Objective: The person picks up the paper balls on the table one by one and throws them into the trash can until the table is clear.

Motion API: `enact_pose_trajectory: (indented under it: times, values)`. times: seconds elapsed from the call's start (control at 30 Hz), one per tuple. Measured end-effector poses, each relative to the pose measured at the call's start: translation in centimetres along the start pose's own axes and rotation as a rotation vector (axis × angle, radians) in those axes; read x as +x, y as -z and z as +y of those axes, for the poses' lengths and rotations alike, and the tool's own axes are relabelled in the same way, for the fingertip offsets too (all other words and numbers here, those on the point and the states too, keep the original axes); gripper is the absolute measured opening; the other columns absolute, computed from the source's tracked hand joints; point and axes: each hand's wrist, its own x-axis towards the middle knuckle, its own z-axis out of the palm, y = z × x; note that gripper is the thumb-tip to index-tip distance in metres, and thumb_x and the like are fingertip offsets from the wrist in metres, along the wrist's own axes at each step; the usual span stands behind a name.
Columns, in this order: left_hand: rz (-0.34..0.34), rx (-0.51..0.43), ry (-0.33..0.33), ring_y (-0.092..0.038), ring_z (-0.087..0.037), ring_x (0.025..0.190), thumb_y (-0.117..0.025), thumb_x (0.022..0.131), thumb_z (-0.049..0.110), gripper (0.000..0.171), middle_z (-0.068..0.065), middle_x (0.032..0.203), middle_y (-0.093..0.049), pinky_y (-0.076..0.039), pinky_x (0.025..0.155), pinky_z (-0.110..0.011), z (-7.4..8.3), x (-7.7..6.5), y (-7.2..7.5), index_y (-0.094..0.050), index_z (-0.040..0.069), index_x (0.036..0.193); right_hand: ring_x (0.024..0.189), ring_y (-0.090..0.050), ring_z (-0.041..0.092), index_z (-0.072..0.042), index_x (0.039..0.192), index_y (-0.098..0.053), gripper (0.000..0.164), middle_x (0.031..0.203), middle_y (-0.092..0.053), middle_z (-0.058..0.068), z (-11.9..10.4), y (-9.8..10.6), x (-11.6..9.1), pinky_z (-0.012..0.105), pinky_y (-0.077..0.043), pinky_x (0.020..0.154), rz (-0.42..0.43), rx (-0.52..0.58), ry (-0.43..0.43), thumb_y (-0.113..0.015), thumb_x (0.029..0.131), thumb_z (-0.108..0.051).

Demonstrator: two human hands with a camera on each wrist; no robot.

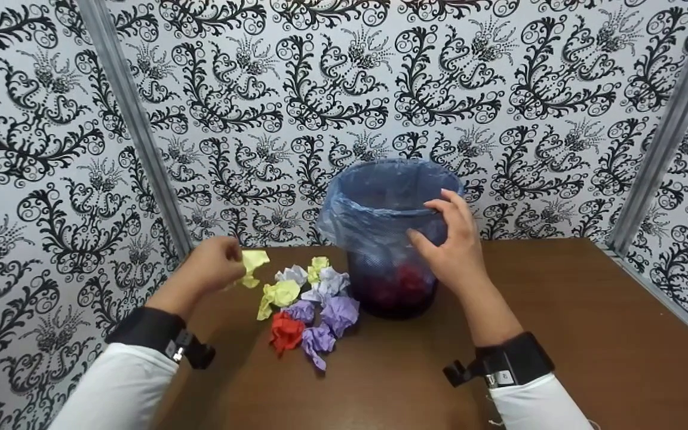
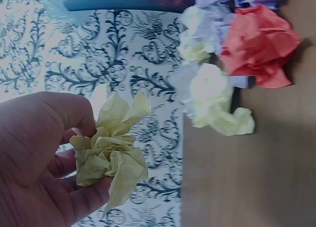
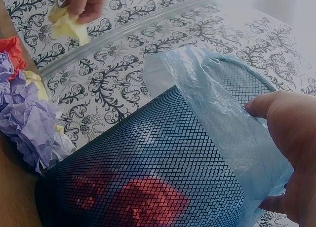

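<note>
My left hand (image 1: pixel 215 263) pinches a crumpled yellow paper ball (image 2: pixel 111 155) between thumb and fingers, raised left of a pile of paper balls. In that pile lie yellow (image 1: pixel 284 292), red (image 1: pixel 286 332), purple (image 1: pixel 340 313) and pale lilac balls (image 1: pixel 331 282). To the right stands a dark mesh wastebasket (image 3: pixel 143 153), lined with a translucent blue plastic bag (image 1: pixel 368 230) folded over its rim. My right hand (image 1: pixel 457 245) grips the rim through the bag, fingers at the top edge and thumb on the outside. Red paper balls (image 3: pixel 148 202) show through the mesh.
The brown wooden table (image 1: pixel 559 310) carries the wastebasket and the pile. Behind and beside it rise panels (image 1: pixel 248 119) with a black-and-white scroll pattern, joined by grey metal posts (image 1: pixel 135 119).
</note>
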Motion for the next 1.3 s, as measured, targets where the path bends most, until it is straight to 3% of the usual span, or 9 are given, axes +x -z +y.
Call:
enact_pose_trajectory:
  times: [0.17,0.37,0.67,1.07,1.3]
  values:
    - [0.020,0.040,-0.024,-0.062,-0.022,0.070,-0.058,0.075,0.000,0.023,-0.013,0.090,-0.063,-0.055,0.058,-0.029,1.8,-0.1,2.1,-0.059,0.004,0.097,0.150,-0.036,0.034,-0.017,0.129,-0.063,0.054,0.158,-0.043,0.006,0.1,-0.1,0.0,0.058,-0.028,0.121,0.005,0.011,0.007,-0.086,0.081,-0.029]
    - [0.022,0.009,-0.030,-0.064,-0.023,0.075,-0.060,0.081,0.001,0.023,-0.015,0.096,-0.064,-0.057,0.062,-0.029,4.2,0.1,4.4,-0.058,0.004,0.103,0.150,-0.036,0.033,-0.018,0.129,-0.063,0.055,0.159,-0.042,0.004,0.0,0.0,0.0,0.059,-0.028,0.121,-0.005,0.008,-0.004,-0.086,0.081,-0.029]
    - [0.113,-0.041,-0.024,-0.063,-0.024,0.084,-0.061,0.087,0.004,0.021,-0.014,0.104,-0.061,-0.058,0.071,-0.029,7.9,1.1,6.8,-0.058,0.005,0.108,0.150,-0.036,0.034,-0.017,0.130,-0.063,0.056,0.159,-0.042,0.007,0.0,0.0,0.0,0.061,-0.027,0.121,-0.010,0.003,-0.011,-0.086,0.081,-0.029]
    - [0.250,-0.267,-0.092,-0.066,-0.028,0.093,-0.059,0.089,-0.001,0.022,-0.012,0.112,-0.062,-0.060,0.080,-0.034,14.1,3.2,5.9,-0.060,0.004,0.110,0.149,-0.038,0.036,-0.014,0.129,-0.063,0.054,0.157,-0.044,0.011,0.0,0.1,-0.1,0.059,-0.029,0.121,0.006,0.009,0.022,-0.085,0.081,-0.027]
    - [0.281,-0.292,-0.125,-0.066,-0.022,0.091,-0.060,0.090,-0.001,0.022,-0.009,0.108,-0.063,-0.059,0.078,-0.028,17.7,4.0,5.2,-0.061,0.005,0.112,0.149,-0.038,0.035,-0.016,0.129,-0.063,0.054,0.158,-0.044,0.010,0.0,0.0,-0.1,0.059,-0.029,0.121,0.010,0.008,0.023,-0.086,0.081,-0.028]
